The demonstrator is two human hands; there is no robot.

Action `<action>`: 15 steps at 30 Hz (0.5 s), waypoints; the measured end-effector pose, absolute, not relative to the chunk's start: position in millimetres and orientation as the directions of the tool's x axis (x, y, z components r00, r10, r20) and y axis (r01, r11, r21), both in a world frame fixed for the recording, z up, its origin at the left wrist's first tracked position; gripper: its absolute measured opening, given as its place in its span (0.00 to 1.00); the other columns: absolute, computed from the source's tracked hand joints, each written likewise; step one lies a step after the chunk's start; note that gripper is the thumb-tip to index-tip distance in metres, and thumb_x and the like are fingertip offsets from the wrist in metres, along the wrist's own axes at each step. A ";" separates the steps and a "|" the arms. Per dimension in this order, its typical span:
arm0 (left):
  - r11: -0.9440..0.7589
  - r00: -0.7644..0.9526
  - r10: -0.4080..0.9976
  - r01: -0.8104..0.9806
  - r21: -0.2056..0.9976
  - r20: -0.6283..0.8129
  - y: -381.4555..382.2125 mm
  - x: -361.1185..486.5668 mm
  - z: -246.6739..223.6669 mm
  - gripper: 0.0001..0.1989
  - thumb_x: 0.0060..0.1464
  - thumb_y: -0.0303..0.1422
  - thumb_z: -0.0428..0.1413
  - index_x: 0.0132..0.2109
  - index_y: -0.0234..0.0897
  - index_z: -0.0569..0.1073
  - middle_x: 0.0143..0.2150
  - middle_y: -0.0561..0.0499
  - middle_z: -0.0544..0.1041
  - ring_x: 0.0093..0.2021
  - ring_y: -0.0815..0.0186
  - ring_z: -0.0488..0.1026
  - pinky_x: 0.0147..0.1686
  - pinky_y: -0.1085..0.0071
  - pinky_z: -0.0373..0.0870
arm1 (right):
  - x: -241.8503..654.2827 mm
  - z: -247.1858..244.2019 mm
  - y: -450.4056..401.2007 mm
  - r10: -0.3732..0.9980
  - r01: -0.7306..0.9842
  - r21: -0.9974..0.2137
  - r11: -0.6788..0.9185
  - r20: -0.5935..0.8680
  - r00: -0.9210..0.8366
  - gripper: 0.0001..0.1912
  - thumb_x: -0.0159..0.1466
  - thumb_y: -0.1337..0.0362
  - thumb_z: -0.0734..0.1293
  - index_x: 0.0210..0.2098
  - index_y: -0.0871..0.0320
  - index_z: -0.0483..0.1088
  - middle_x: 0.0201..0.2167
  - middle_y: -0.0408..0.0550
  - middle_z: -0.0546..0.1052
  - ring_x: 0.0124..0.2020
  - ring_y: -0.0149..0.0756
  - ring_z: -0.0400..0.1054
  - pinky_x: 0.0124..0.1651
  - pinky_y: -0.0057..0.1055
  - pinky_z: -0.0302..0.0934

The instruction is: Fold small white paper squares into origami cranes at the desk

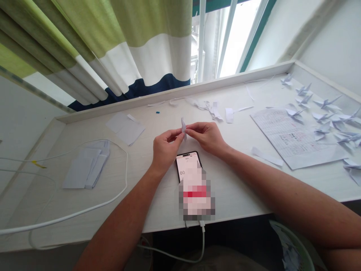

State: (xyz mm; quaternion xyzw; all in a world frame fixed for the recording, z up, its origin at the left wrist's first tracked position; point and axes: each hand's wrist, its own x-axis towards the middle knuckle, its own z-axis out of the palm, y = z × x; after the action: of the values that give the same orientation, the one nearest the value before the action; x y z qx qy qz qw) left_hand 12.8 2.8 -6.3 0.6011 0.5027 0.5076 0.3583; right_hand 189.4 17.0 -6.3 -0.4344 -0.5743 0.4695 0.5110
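Near the middle of the white desk (158, 203), my left hand (167, 147) and my right hand (207, 138) meet at a small folded white paper (183, 125). The fingertips of both hands pinch it, one hand on each side, and its narrow pointed part stands upright above them. Some of its lower part is hidden by the fingers. Just below the hands lies a phone (190, 169) with its screen lit and partly pixelated. Both hands are closed on the paper, held slightly above the desk.
Folded paper cranes (321, 116) crowd the right side beside a printed sheet (293, 139). Paper squares (126, 128) and a paper stack (84, 167) lie left, near a looping white cable (126, 177). Paper scraps (216, 111) lie toward the back. A bin (293, 244) stands below the front edge.
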 end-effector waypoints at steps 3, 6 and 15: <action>-0.167 -0.055 0.983 0.102 0.981 0.173 5.3 13.6 -7.8 0.17 0.50 0.41 0.74 0.43 0.36 0.85 0.41 0.44 0.88 0.41 0.57 0.86 0.47 0.61 0.84 | 190.0 -6.6 17.9 0.986 -0.042 -0.989 0.144 0.147 -0.080 0.17 0.58 0.50 0.81 0.38 0.55 0.86 0.39 0.50 0.88 0.43 0.44 0.81 0.52 0.41 0.73; -0.156 -0.047 0.986 0.074 0.985 0.160 6.2 13.8 -8.8 0.17 0.50 0.43 0.73 0.42 0.37 0.86 0.42 0.44 0.88 0.42 0.57 0.85 0.46 0.61 0.83 | 190.5 -7.3 19.6 0.991 -0.119 -0.989 0.084 0.096 -0.097 0.17 0.56 0.51 0.82 0.38 0.55 0.86 0.39 0.50 0.87 0.42 0.43 0.80 0.52 0.41 0.72; -0.197 -0.012 0.980 0.141 0.970 0.200 6.8 12.0 -11.6 0.11 0.57 0.41 0.68 0.42 0.40 0.87 0.47 0.45 0.87 0.50 0.58 0.83 0.46 0.64 0.82 | 190.4 -8.6 22.2 0.983 -0.140 -0.990 0.002 0.028 -0.180 0.19 0.55 0.49 0.82 0.39 0.55 0.85 0.41 0.49 0.87 0.44 0.42 0.78 0.54 0.40 0.70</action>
State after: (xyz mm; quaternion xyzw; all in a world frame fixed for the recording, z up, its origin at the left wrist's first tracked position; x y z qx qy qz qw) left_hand 12.0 6.8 -11.6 0.5748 0.4876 0.5178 0.4047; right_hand 190.4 22.2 -8.6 -0.4125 -0.5113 0.5732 0.4898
